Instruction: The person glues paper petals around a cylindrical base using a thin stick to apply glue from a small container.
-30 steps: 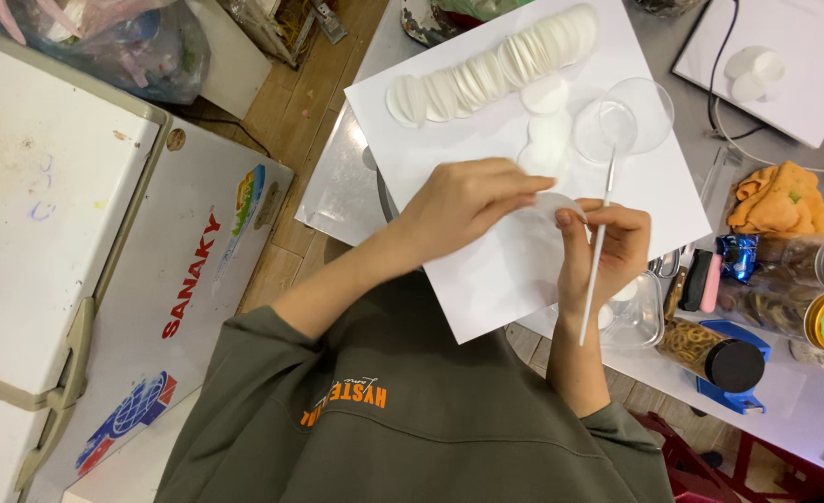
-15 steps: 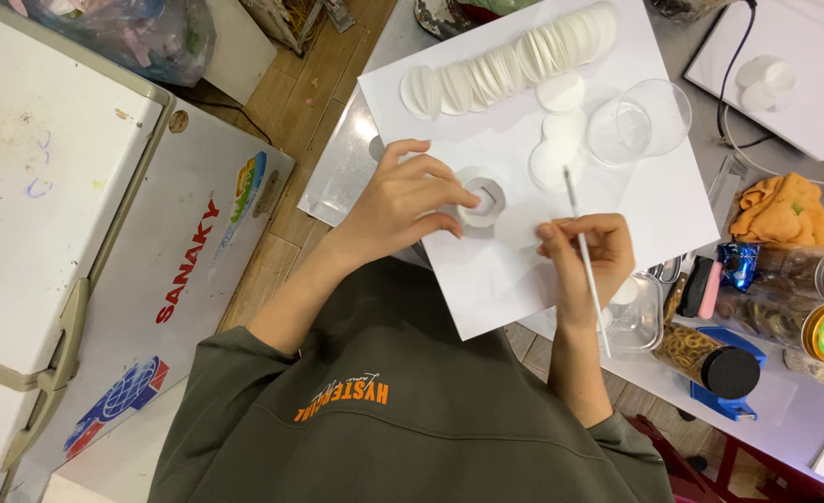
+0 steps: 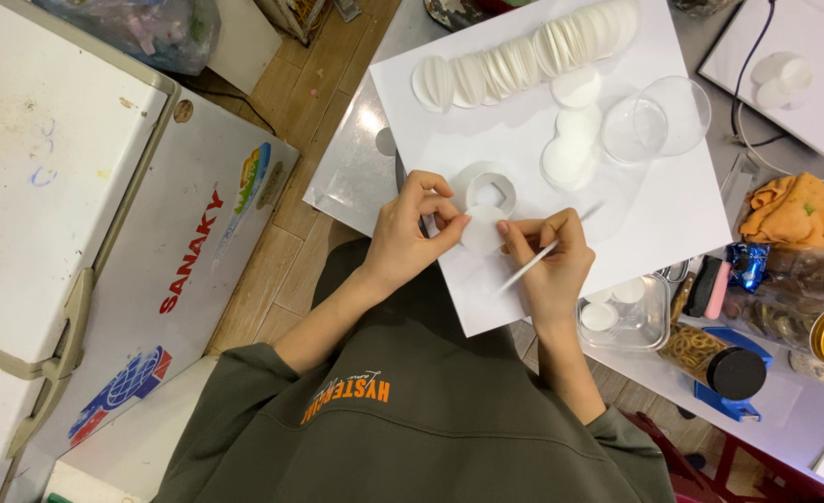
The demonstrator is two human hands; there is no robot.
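My left hand (image 3: pixel 412 228) pinches a small white paper disc (image 3: pixel 483 229) over the near part of a white board (image 3: pixel 654 200). My right hand (image 3: pixel 550 261) grips a thin white stick (image 3: pixel 533 263) and touches the same disc with its fingertips. Just beyond the disc lies a white ring with a hexagonal hole (image 3: pixel 486 186). A fanned row of white discs (image 3: pixel 533 56) runs along the board's far side. Three loose discs (image 3: pixel 570 126) lie beside two clear round dishes (image 3: pixel 659 121).
A metal sheet (image 3: pixel 351 177) sticks out left of the board. A clear tray with small white caps (image 3: pixel 621 312), jars, a black-lidded container (image 3: pixel 724 368) and an orange cloth (image 3: pixel 794 210) crowd the right. A white chest freezer (image 3: pixel 76 214) stands on the left.
Both hands came together near the board's front edge. The left hand left the ring and now pinches a white disc. The stick has tilted from upright to slanting.
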